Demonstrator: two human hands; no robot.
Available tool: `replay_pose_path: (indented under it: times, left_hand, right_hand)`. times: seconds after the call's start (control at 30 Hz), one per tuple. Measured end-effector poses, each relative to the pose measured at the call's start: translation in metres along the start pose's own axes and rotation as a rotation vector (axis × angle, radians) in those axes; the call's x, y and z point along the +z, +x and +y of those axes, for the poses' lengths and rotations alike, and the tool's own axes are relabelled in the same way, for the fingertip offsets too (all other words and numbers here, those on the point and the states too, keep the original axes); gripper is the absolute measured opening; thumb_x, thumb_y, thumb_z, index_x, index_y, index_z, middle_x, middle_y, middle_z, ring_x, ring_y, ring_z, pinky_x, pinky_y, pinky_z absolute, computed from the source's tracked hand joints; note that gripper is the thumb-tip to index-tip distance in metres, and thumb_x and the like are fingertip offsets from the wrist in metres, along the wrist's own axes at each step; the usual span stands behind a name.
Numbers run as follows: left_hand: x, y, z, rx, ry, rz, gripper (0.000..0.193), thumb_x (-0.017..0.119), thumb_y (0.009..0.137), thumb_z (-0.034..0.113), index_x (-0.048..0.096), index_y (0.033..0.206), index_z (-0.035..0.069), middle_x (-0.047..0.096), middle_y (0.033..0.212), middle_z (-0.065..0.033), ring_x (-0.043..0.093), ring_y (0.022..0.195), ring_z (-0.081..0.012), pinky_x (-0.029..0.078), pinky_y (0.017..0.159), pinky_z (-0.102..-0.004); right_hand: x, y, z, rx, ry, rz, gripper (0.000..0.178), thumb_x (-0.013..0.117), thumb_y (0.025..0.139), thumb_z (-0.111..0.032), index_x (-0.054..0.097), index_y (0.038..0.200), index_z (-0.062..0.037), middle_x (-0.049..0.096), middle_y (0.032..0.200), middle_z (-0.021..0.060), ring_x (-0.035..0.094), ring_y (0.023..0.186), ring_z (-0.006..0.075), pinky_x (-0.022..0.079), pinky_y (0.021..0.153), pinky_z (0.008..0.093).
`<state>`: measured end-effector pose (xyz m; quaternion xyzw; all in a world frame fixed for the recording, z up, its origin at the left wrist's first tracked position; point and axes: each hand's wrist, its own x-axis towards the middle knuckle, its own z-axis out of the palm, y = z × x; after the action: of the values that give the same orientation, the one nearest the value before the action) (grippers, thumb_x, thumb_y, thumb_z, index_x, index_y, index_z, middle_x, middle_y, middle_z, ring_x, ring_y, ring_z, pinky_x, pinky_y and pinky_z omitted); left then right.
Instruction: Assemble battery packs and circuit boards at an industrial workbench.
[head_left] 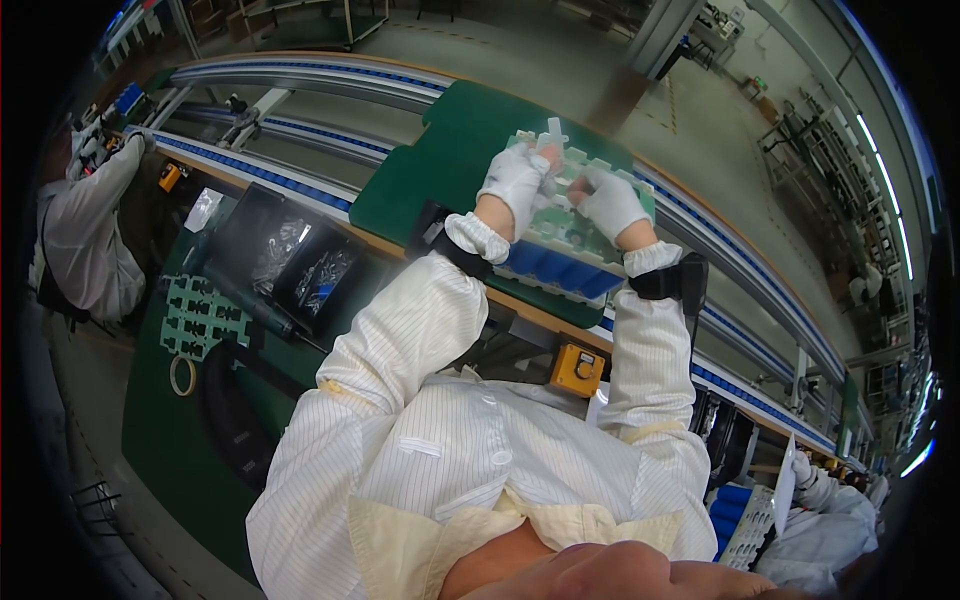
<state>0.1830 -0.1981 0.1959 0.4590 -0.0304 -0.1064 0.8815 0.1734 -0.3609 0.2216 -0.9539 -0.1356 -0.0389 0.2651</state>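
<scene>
A battery pack of blue cylindrical cells (550, 268) with a pale green plastic holder (572, 232) on top sits on a green board, in front of me. My left hand (515, 185), in a white glove with bare fingertips, is at the pack's far left part. Its fingers are bent together beside an upright whitish strip (554, 128); what they grip is hidden. Over the right part of the holder is my right hand (608, 205), gloved the same way. Its thumb and fingers are drawn together just above the holder, and anything between them is too small to make out.
The green board (400, 190) lies across a roller conveyor (290, 88). Left of me, black bins (318, 275) hold small bagged and loose parts, near a green perforated plate (203, 318) and a tape roll (183, 376). A yellow control box (577, 370) sits before me. Co-workers are at both sides.
</scene>
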Motion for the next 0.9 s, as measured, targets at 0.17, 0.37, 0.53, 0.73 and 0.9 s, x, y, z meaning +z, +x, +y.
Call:
replay_pose_path:
  times: [0.17,0.37,0.53,0.73,0.9]
  left_hand:
    - [0.006,-0.004,0.002,-0.016,0.002,0.007,0.017,0.06,0.085,0.02,0.053,0.093,0.006,0.051,0.071,-0.0001,0.04,0.049,-0.0064,0.031,0.041,-0.0186]
    - [0.004,-0.004,0.002,-0.012,0.041,0.008,0.02,0.062,0.084,0.021,0.053,0.092,0.006,0.051,0.069,-0.0002,0.04,0.048,-0.0068,0.03,0.041,-0.0196]
    - [0.004,-0.001,0.001,-0.006,0.076,-0.007,0.021,0.062,0.083,0.021,0.052,0.094,0.005,0.052,0.07,-0.0011,0.04,0.048,-0.0075,0.031,0.041,-0.0199]
    - [0.009,-0.008,0.004,-0.035,0.072,-0.011,0.024,0.062,0.084,0.022,0.053,0.096,0.005,0.053,0.071,-0.0011,0.042,0.049,-0.0073,0.032,0.042,-0.0194]
    - [0.008,-0.008,0.004,-0.049,0.172,-0.059,0.023,0.062,0.084,0.023,0.054,0.097,0.005,0.054,0.072,0.0011,0.044,0.053,-0.0053,0.033,0.045,-0.0184]
  right_hand:
    - [0.0,0.0,0.007,-0.073,-0.049,-0.033,0.017,0.064,0.074,-0.011,0.062,0.086,-0.0005,0.062,0.082,0.0171,0.059,0.073,0.0311,0.046,0.068,0.0351]
    - [-0.003,0.002,0.003,-0.041,-0.124,-0.018,0.015,0.065,0.073,-0.011,0.063,0.085,-0.002,0.062,0.081,0.0167,0.06,0.073,0.0311,0.046,0.067,0.0351]
    - [-0.001,0.001,-0.006,-0.021,-0.087,-0.064,0.014,0.066,0.072,-0.013,0.065,0.082,-0.0034,0.063,0.079,0.0155,0.06,0.071,0.0305,0.047,0.065,0.0348]
    - [-0.003,0.001,-0.004,0.004,-0.077,0.031,0.016,0.066,0.073,-0.011,0.064,0.087,-0.0036,0.064,0.081,0.0126,0.061,0.071,0.0245,0.047,0.066,0.0305]
    - [-0.006,-0.001,-0.008,-0.176,0.319,0.397,0.018,0.065,0.08,-0.011,0.061,0.094,-0.0015,0.062,0.078,0.003,0.055,0.068,0.0103,0.046,0.064,0.0228]
